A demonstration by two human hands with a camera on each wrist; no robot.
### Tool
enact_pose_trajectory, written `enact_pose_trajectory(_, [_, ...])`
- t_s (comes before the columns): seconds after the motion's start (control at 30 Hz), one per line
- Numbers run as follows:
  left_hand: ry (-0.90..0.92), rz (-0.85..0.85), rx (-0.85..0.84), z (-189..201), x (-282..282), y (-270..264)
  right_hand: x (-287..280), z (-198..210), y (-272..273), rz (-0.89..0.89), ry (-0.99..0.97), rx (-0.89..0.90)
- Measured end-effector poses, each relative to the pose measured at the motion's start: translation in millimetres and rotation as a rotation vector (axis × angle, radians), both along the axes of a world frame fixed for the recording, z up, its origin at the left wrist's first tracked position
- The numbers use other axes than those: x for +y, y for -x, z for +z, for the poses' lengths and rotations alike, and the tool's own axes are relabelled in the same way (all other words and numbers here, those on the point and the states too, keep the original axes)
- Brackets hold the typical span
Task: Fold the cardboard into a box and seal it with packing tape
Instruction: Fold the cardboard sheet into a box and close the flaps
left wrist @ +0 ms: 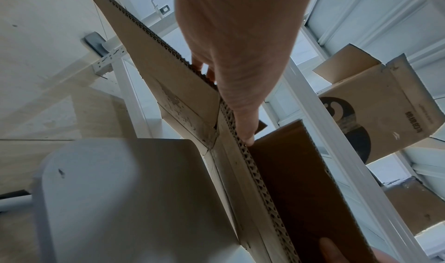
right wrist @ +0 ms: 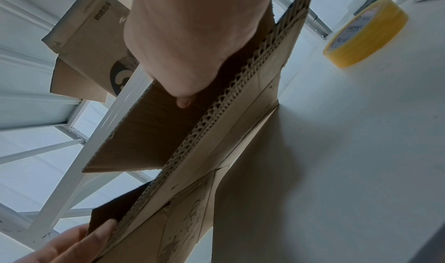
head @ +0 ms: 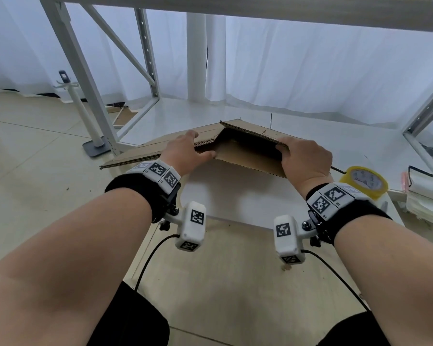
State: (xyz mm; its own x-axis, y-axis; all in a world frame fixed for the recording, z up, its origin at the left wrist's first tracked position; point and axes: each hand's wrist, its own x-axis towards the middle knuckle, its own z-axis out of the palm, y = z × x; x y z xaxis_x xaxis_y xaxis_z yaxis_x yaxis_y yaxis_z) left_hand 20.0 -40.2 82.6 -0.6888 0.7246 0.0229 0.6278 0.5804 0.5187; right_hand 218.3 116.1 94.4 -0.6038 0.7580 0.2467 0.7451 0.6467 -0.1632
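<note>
The cardboard [head: 245,146], partly opened, lies on the white counter [head: 235,193] at twelve o'clock from the person. The left hand [head: 185,152] pinches its near edge at nine o'clock; the right hand [head: 306,158] curls its grip over the raised top panel at three o'clock. The packing tape [head: 364,182] sits on the counter just right of that hand

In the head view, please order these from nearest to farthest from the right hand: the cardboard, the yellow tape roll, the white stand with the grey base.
1. The cardboard: the right hand grips its edge, so they touch.
2. The yellow tape roll: on the white table, just to the right of that hand.
3. The white stand with the grey base: on the floor, far to the left, beyond the left hand.
</note>
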Motion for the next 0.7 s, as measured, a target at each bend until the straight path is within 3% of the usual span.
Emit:
enact_pose_trajectory(0.27, [0.160, 0.039, 0.135, 4.8, 1.7, -2.7, 0.6, 2.4, -1.2, -0.039, 0.002, 0.131])
enact_pose_trajectory(0.4, [0.222, -0.019, 0.314, -4.3, -2.0, -8.4, -2.1, 14.6, -1.6, -0.051, 0.014, 0.255])
enact_pose_trajectory(0.53, [-0.014, 0.014, 0.468, 3.3, 0.3, -8.3, -2.4, 27.0, 4.2, -0.036, 0.045, 0.464])
enact_pose_trajectory(0.7, [-0.052, 0.029, 0.410, 9.9, -4.7, -0.1, -16.3, 27.9, 3.9, 0.059, 0.024, 0.344])
